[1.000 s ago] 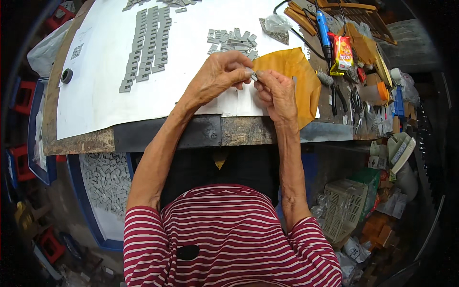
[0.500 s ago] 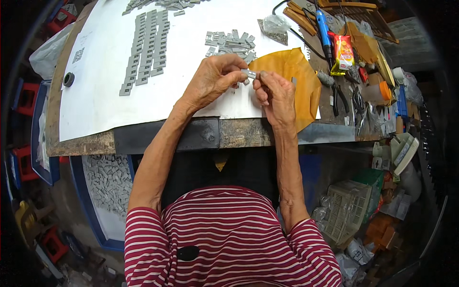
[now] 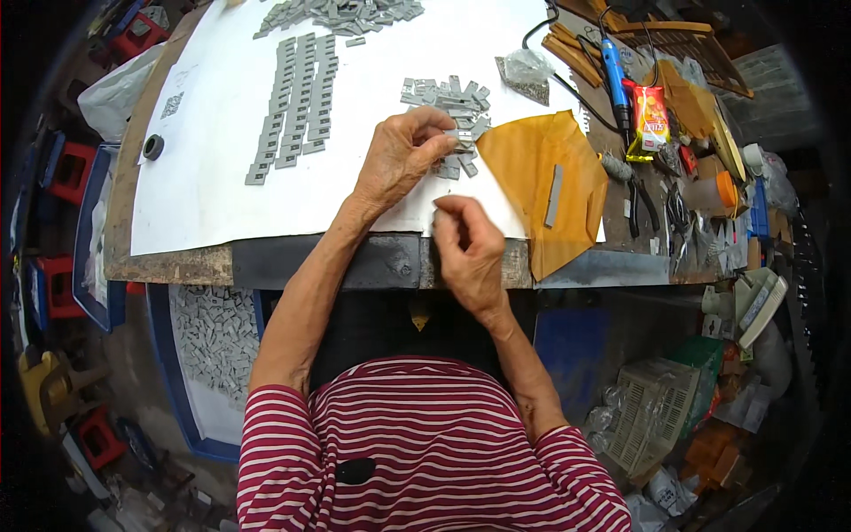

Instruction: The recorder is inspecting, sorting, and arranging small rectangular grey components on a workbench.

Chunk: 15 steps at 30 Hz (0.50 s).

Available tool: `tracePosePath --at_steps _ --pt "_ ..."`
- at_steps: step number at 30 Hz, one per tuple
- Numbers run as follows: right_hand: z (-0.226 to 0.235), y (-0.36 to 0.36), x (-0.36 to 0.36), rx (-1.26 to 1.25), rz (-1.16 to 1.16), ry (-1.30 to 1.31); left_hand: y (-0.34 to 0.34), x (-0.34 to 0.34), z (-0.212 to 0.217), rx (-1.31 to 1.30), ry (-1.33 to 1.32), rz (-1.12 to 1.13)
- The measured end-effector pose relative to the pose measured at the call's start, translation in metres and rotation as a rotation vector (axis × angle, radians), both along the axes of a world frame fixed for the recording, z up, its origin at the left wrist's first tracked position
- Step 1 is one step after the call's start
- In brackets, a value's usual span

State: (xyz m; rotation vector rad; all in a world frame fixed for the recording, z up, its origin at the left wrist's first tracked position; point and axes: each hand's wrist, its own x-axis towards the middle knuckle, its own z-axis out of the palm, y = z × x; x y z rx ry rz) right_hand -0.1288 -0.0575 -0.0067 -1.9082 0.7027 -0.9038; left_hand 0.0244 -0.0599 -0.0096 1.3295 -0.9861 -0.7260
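Observation:
My left hand [image 3: 405,160] pinches a small grey rectangular piece [image 3: 462,136] between thumb and fingertips, just above a loose heap of similar grey pieces [image 3: 452,92]. Nearer the table's front edge, my right hand [image 3: 472,253] is apart from the left, its thumb and forefinger pressed together over the white sheet [image 3: 372,106]. Whatever they pinch is too small to name. Right of it lies a sheet of brown paper [image 3: 523,164] with a narrow grey strip [image 3: 554,197] on it. Grey pieces stand in overlapping rows [image 3: 291,106] to the left.
A larger pile of grey pieces [image 3: 341,12] lies at the far side. On the right are a blue pen-shaped tool [image 3: 613,75], a red snack packet [image 3: 648,115] and pliers [image 3: 645,206]. A black ring [image 3: 153,146] sits at the left; a blue tray [image 3: 191,426] stands below.
My right hand has left the grey piece and moved down toward the table's edge, uncovering the grey strip on the brown paper. My left hand still holds the piece. The view has shifted slightly.

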Motion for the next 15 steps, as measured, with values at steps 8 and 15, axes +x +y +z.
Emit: tracePosePath --at_steps 8,15 --pt "-0.014 0.013 0.001 0.086 0.087 -0.077 -0.002 0.003 0.001 0.003 0.058 0.037" --pt "-0.008 0.016 0.002 0.024 0.120 -0.060 -0.013 0.036 0.006 -0.013 -0.031 0.105"
